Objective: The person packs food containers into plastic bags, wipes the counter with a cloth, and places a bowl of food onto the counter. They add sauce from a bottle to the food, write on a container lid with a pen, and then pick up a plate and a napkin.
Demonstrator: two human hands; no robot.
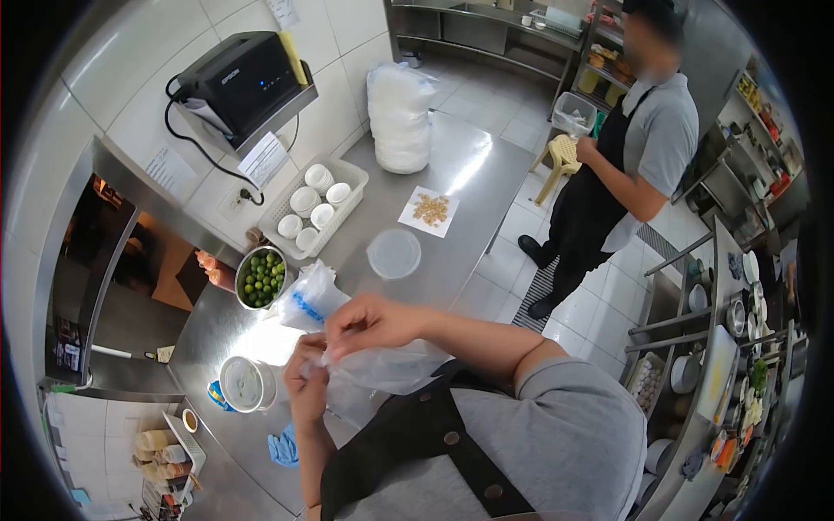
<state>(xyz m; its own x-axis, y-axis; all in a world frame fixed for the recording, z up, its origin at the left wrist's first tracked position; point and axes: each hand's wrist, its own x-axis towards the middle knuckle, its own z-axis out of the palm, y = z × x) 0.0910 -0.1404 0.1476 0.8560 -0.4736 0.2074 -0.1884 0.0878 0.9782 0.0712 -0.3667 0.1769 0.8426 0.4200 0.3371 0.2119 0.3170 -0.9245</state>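
Bag of thin clear plastic, gathered at one edge between both hands, slack body trailing toward 3 o'clock, in front of black apron. Right hand: thumb and fingertips pinched nearly together, apparently on that edge. Left hand: at 7 o'clock from the right, fingers curled in, seemingly on the same edge; exact grip partly hidden. At 11 o'clock, just beside: white plastic bundle with blue print. At 9: round white tub. Handling advice: pinch lightly, rub film layers between fingertips, share tension evenly; avoid nails and sudden tugs, likely to tear.
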